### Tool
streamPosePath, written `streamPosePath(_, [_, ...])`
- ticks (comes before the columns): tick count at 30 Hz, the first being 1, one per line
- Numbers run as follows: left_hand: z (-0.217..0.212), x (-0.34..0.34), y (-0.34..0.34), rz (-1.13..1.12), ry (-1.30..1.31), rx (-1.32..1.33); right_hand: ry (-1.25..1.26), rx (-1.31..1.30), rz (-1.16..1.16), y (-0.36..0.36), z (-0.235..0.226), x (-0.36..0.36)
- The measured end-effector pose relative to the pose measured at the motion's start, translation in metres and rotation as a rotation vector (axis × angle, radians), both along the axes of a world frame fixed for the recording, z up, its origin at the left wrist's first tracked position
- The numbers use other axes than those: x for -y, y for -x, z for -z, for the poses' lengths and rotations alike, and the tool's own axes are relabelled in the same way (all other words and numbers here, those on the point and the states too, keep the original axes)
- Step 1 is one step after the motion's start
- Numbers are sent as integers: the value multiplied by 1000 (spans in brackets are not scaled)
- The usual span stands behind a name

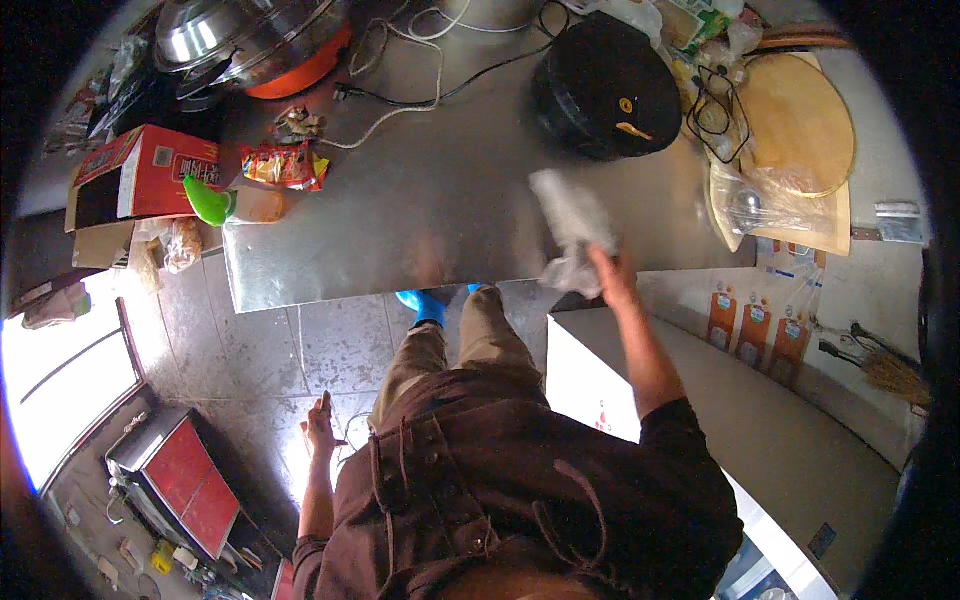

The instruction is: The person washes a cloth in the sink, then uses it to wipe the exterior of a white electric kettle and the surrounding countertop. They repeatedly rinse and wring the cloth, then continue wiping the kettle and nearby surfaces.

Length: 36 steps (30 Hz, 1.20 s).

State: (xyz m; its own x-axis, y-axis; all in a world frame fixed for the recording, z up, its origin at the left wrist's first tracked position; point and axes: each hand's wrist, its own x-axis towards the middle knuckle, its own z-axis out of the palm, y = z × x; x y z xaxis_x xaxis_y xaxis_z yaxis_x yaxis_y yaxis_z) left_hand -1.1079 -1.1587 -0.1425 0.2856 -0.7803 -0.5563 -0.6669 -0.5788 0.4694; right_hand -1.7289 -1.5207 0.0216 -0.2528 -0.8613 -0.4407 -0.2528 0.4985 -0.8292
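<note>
My right hand (pixel 614 276) is closed on one end of a crumpled greyish-white cloth (pixel 572 222). The cloth stretches over the metal tabletop (pixel 430 215) near its front edge, and its far end looks smeared by motion. Low at my left side, away from the table, hangs my left hand (pixel 320 428). Its fingers are apart and it holds nothing. Beyond the cloth stands a black round pot-like appliance (pixel 605 90) with a dark lid.
At the table's left are a spray bottle (pixel 235 204) with a green head, red snack packets (pixel 285 166), a red carton (pixel 150 172) and a steel-lidded pan (pixel 240 45). Cables (pixel 440 75) trail behind. Round wooden boards (pixel 800 125) lean at right; a white cabinet (pixel 590 365) stands below.
</note>
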Motion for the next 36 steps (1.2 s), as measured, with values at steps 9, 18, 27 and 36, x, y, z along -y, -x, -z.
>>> streamPosePath(9, [-96,79,19,189,-94,28,-32,-1325,-77,77,145,61])
streamPosePath(18, [-56,19,20,186,16,152,828,-528,-860,-321,114,-14])
streamPosePath(27, [-78,-2,36,-112,157,54,594,525,-1222,-411,77,-39])
streamPosePath(36, [-43,-70,89,-573,49,68,719,-660,-1286,-182,106,46])
